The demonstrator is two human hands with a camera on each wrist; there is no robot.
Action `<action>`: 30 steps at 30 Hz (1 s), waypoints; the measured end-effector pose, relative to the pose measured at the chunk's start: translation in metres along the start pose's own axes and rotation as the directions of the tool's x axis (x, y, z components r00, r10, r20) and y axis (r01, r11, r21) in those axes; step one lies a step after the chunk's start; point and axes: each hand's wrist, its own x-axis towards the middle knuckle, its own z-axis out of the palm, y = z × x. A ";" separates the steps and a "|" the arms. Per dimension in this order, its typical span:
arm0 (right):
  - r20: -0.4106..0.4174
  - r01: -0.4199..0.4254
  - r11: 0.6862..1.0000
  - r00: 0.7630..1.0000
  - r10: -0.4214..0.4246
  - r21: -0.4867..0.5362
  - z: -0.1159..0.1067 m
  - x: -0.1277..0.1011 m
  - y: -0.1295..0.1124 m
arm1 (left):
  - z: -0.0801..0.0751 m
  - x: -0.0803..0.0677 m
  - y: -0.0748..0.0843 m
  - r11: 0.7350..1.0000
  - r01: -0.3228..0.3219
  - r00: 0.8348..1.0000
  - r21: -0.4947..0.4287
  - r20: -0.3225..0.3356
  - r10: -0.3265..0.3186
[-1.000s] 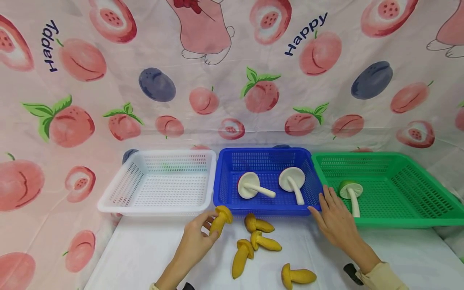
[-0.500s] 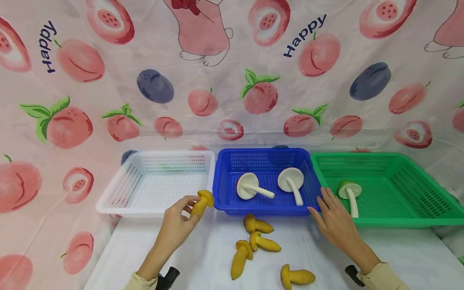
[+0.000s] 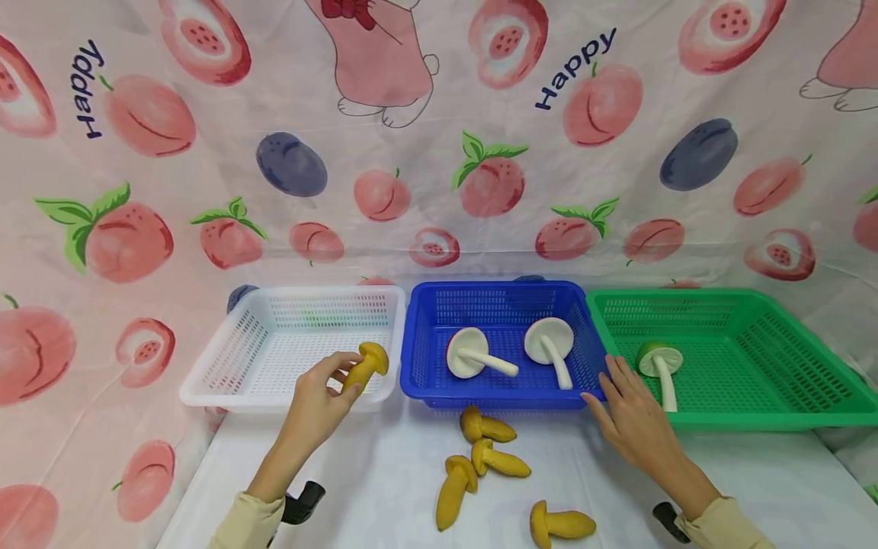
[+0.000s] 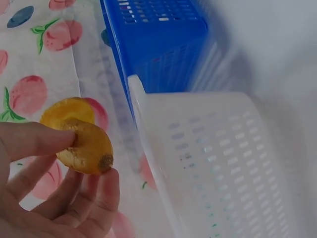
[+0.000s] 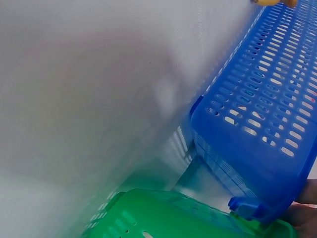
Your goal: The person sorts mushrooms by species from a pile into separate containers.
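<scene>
While the left hand (image 3: pixel 312 400) pinches the yellow mushroom (image 3: pixel 365 365) by its stem over the white basket (image 3: pixel 226 381), the toy looks light, soft and easy to squash; the stem suits a gentle grip. The right hand (image 3: pixel 634 419) rests flat-fingered against the blue basket (image 3: pixel 421 381).

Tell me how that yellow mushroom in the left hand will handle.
Probably light: the left hand lifts the yellow mushroom with fingertips alone. Likely fairly stiff, since its stem stays straight when held at one end. Set down, it would probably lie sideways like the four loose ones.
</scene>
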 end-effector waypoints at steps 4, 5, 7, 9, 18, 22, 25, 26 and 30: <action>0.008 -0.007 1.000 1.000 0.007 -0.005 0.000 -0.001 0.000 | -0.002 0.008 -0.005 1.000 -0.015 1.000 -0.006 0.025 0.015; 0.009 -0.006 1.000 1.000 0.006 -0.007 0.000 -0.001 0.000 | -0.002 0.010 -0.007 1.000 -0.013 0.999 -0.008 0.033 0.013; 0.007 -0.004 1.000 1.000 0.004 -0.009 0.000 -0.001 0.000 | -0.002 0.013 -0.009 1.000 0.003 0.999 -0.009 0.049 -0.003; 0.004 -0.002 1.000 1.000 0.002 -0.007 0.000 -0.001 0.000 | -0.001 0.017 -0.012 0.999 0.029 0.997 -0.012 0.067 -0.029; 0.013 -0.012 1.000 1.000 0.012 -0.006 -0.001 -0.001 0.001 | 0.008 0.031 -0.024 0.990 0.141 0.982 -0.021 0.133 -0.137; 0.019 -0.014 1.000 1.000 0.014 -0.013 -0.001 -0.001 0.001 | 0.014 0.039 -0.032 0.984 0.180 0.972 -0.014 0.157 -0.176; 0.017 -0.010 1.000 1.000 0.011 -0.015 -0.001 -0.001 0.001 | 0.018 0.045 -0.038 0.976 0.215 0.963 -0.016 0.171 -0.209; 0.015 -0.009 1.000 1.000 0.010 -0.015 -0.001 -0.001 0.001 | 0.019 0.046 -0.041 0.974 0.227 0.959 -0.012 0.178 -0.222; 0.010 -0.004 1.000 1.000 0.004 -0.011 0.000 -0.001 0.001 | 0.020 0.052 -0.049 0.961 0.277 0.937 0.016 0.219 -0.273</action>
